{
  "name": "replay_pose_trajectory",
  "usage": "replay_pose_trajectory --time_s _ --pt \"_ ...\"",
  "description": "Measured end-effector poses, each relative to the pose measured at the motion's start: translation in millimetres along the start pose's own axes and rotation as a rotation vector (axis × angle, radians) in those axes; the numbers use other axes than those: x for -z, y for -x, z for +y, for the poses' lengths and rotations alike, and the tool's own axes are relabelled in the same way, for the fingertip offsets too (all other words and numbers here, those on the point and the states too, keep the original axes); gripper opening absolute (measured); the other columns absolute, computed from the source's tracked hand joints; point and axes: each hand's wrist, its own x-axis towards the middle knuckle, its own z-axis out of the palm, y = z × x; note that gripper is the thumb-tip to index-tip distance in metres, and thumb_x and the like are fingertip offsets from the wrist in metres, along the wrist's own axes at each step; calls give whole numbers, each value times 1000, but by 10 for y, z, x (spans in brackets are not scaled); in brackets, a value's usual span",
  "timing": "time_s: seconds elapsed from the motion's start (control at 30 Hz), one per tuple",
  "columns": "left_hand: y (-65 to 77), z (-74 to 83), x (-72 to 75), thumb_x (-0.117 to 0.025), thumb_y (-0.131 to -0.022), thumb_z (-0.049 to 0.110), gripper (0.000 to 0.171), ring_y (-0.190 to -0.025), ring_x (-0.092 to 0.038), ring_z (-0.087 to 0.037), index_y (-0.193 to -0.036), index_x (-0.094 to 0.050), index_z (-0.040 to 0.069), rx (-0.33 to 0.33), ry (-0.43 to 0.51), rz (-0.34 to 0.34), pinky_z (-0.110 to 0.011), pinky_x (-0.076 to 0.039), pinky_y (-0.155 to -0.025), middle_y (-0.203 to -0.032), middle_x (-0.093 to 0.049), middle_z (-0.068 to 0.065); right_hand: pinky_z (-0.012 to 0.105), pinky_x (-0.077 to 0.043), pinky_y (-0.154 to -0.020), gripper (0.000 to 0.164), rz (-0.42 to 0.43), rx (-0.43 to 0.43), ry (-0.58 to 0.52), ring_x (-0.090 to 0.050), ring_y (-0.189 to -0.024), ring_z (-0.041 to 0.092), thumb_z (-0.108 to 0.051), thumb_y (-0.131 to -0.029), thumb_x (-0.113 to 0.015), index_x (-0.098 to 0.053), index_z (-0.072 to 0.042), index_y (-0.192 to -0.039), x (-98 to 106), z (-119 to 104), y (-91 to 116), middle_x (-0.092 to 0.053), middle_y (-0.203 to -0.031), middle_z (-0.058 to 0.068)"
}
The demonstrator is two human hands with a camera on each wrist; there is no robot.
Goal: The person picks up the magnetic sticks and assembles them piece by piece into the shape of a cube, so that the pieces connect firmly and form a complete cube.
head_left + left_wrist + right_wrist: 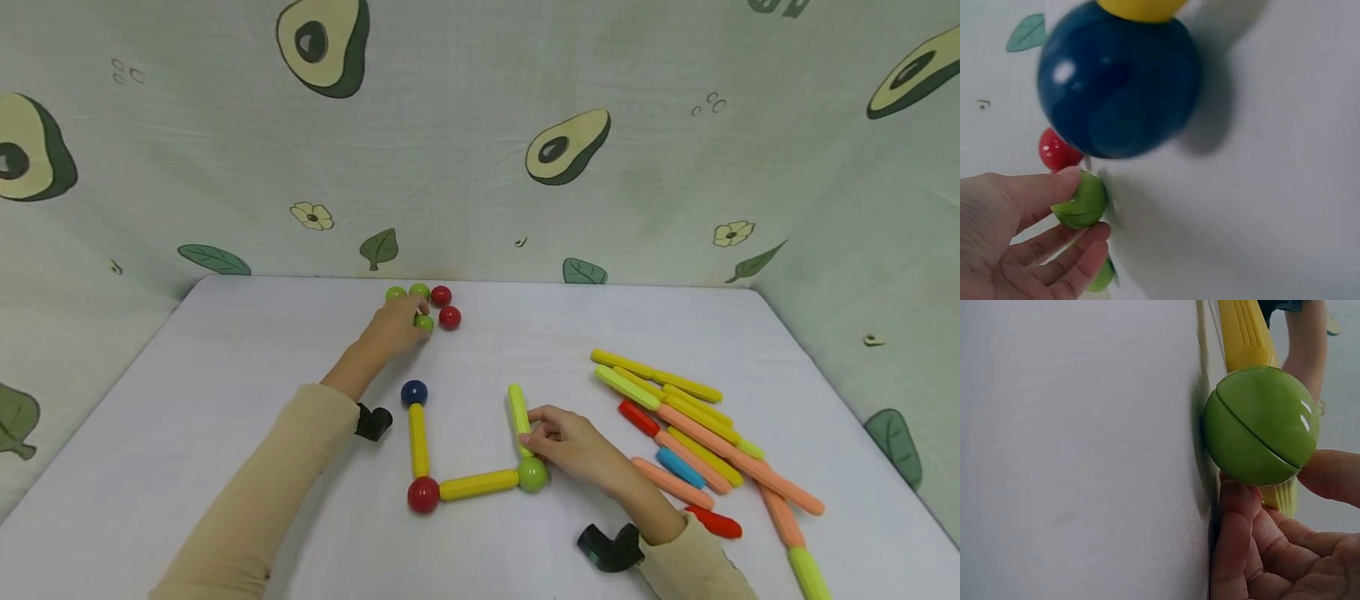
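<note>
At the back of the table my left hand (397, 327) holds a glossy green ball (1085, 203) between thumb and fingers, beside other balls. My right hand (573, 442) pinches a yellow-green stick (517, 404) near its lower end. That stick meets a green ball (533, 475), which the right wrist view shows close to the thumb. From this ball a yellow stick (478, 484) runs left to a red ball (423, 495). A second yellow stick (418, 440) links the red ball with a dark blue ball (414, 392).
Two red balls (450, 317) and two green balls (419, 291) lie around the left hand. On the right is a loose pile of yellow, orange, red, blue and light-green sticks (697, 421). An avocado-print cloth (465, 200) hangs behind the white table (300, 325).
</note>
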Motion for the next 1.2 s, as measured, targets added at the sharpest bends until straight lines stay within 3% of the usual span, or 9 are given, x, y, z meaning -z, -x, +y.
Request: replay_pose_trajectory --time_s 0.23,0.43,0.67,0.87,1.03,1.2 --pt "120 253 -27 -65 -87 23 35 -96 -56 -25 -116 -53 8 -77 82 -47 -34 -51 -83 -111 -60 -12 20 -42 -62 44 2 -10 0 -51 -72 13 -26 -90 -60 -51 3 -122 5 -13 4 -59 -79 0" --pt "222 497 -159 -66 -86 27 34 -98 -57 -23 -114 -56 12 -164 198 -201 -30 -52 -80 -113 -61 -11 22 -42 -62 42 -1 -26 -8 -51 -72 13 -27 -90 -61 -52 2 -120 11 -18 4 -58 -78 0" --pt "272 664 -354 -67 -85 26 33 -85 -61 -18 -114 -59 12 -224 302 -357 -25 -53 -71 -113 -61 -12 21 -43 -62 39 -14 -17 -29 -51 -70 13 -25 -90 -61 -53 2 -118 11 -12 -3 -58 -76 0" --pt "276 754 -417 -66 -87 26 31 -74 -60 -13 -114 -59 13 -219 276 -397 -23 -50 -69 -112 -60 -11 22 -44 -63 36 -22 -7 -45 -52 -69 13 -24 -90 -61 -54 2 -114 14 -2 -3 -57 -74 0" --pt "316 762 -355 -60 -91 25 33 -81 -61 -15 -121 -58 11 -231 243 -415 -24 -50 -73 -118 -61 -11 22 -43 -61 37 -15 -20 -31 -52 -68 12 -24 -90 -61 -55 3 -114 13 -8 -2 -57 -73 0" --pt "450 691 -221 -56 -93 24 34 -95 -60 -20 -125 -56 11 -258 168 -349 -30 -51 -81 -118 -61 -9 23 -42 -61 38 -2 -59 -16 -51 -67 12 -24 -89 -62 -55 3 -115 8 -27 0 -56 -72 1"
